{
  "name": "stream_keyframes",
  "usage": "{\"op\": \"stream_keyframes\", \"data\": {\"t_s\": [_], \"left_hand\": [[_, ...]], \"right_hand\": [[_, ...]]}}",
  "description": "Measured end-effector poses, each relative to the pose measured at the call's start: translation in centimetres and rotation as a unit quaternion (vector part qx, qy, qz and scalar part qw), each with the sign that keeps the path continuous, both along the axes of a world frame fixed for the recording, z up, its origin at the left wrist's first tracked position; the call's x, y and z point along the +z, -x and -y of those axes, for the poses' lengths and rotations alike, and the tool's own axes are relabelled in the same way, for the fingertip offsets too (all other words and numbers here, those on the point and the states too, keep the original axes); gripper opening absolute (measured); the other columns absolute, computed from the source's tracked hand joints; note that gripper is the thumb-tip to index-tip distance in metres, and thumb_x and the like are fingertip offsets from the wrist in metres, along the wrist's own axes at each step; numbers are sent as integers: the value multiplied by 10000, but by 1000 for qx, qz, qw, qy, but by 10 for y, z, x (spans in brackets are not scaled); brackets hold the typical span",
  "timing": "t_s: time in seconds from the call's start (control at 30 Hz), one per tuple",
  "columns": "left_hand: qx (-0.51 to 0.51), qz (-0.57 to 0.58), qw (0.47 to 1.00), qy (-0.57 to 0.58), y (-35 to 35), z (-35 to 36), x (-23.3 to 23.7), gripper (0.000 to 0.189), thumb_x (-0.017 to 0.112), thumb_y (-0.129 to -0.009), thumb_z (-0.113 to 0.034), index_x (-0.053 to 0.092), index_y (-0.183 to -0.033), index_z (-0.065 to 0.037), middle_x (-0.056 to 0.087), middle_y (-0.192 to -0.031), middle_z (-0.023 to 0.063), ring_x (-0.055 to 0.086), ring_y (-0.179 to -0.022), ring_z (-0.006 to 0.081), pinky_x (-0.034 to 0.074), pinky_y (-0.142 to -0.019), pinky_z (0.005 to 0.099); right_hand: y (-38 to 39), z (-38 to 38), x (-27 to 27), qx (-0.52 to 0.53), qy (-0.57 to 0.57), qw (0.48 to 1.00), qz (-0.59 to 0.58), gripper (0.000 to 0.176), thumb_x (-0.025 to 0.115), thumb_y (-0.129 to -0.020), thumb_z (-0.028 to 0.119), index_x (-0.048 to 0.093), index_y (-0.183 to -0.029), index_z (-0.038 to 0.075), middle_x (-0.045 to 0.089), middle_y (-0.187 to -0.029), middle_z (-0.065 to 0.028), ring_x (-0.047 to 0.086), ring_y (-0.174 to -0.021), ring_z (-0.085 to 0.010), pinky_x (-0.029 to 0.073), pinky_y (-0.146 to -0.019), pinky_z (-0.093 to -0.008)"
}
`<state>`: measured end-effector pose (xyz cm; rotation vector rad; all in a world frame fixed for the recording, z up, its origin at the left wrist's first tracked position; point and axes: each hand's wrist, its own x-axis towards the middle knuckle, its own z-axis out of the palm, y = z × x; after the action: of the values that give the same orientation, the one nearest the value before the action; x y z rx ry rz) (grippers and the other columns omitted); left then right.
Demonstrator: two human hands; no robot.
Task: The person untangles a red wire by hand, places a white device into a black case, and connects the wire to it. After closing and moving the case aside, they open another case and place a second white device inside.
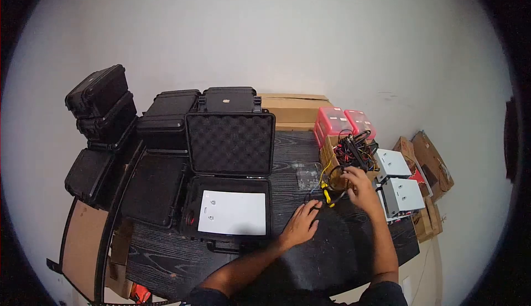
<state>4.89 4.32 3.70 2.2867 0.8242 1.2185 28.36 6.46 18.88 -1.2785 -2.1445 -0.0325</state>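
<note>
On the right side of the dark table, my right hand (360, 191) is closed on a black cable (336, 180) beside an open cardboard box (327, 154). The box holds a tangle of black, red and yellow cables (354, 148). My left hand (300, 224) rests low over the tabletop, fingers stretched toward the cable's lower end. A yellow-handled tool (327, 196) lies between my hands. To the left stands an open black hard case (229, 143) with a foam-lined lid and a white panel (233, 212) in its base.
Several closed black cases (102, 93) are stacked at the left and back. Pink-red boxes (334, 122) stand behind the cable box. White metal units (404, 195) sit at the table's right edge. A clear flat plastic piece (308, 176) lies near the cable box.
</note>
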Motion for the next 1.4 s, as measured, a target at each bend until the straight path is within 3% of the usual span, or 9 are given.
{"op": "stream_keyframes", "data": {"t_s": [0.17,0.5,0.7,0.83,0.93,0.97,1.13,1.3,1.4], "left_hand": [[8,-52,999,1,-1,2,-2,633,642,-971,-129,436,-1560,-20,414,-1552,199,430,-1456,395,321,-1234,555],[34,-24,999,-25,4,0,-5,644,683,-962,-192,452,-1537,-17,329,-1629,230,341,-1529,410,253,-1255,606],[29,45,998,16,2,3,-8,765,732,-942,-276,392,-1572,-4,291,-1645,256,324,-1518,465,262,-1249,592],[-9,185,983,1,-3,8,-22,919,749,-943,-439,310,-1628,-13,294,-1647,253,328,-1514,454,287,-1233,542],[-177,350,898,198,-13,18,-27,953,739,-954,-509,284,-1654,-50,342,-1635,202,364,-1509,343,304,-1227,477],[-241,437,801,332,-17,26,-26,905,732,-980,-466,287,-1656,-61,372,-1618,184,376,-1503,309,307,-1227,458],[-200,335,810,437,3,31,-43,498,580,-1087,-136,453,-1564,-70,582,-1433,23,606,-1104,97,544,-855,288],[-230,321,794,462,7,25,-59,389,548,-1096,-115,560,-1480,-58,642,-1312,17,603,-1090,104,555,-892,282],[-299,280,795,447,10,22,-66,403,517,-1080,-65,541,-1481,-26,632,-1395,70,641,-1127,172,560,-949,339]], "right_hand": [[-6,-14,1,-60,-41,990,123,443,687,-763,-73,703,-1179,79,616,-1385,-119,602,-1264,-366,548,-1011,-447],[-8,-12,29,-112,-213,953,184,290,706,-785,59,765,-1051,159,683,-1027,-27,639,-942,-292,538,-736,-421],[32,42,37,-43,-120,989,-79,250,646,-876,-68,738,-1094,14,719,-979,-170,716,-833,-347,557,-741,-371],[47,60,-16,-35,8,973,-228,185,611,-977,-33,689,-1142,-6,678,-902,-45,614,-718,-104,537,-666,-286],[60,78,-47,10,245,899,-364,158,609,-1007,-13,598,-1164,-2,638,-870,-20,670,-755,-85,591,-634,-275],[60,80,-58,45,263,896,-355,156,616,-1009,-6,595,-1164,-7,645,-883,-24,668,-748,-87,581,-641,-273],[52,68,-19,89,292,938,-166,231,727,-971,115,670,-1183,45,661,-734,24,623,-711,-56,509,-647,-270],[23,-26,-14,-51,-79,995,-36,408,764,-870,80,655,-1260,34,711,-1060,-159,712,-980,-314,566,-900,-390],[24,-64,-7,-103,-69,990,72,437,765,-836,95,679,-1264,88,699,-1177,-148,684,-1079,-370,562,-957,-459]]}}
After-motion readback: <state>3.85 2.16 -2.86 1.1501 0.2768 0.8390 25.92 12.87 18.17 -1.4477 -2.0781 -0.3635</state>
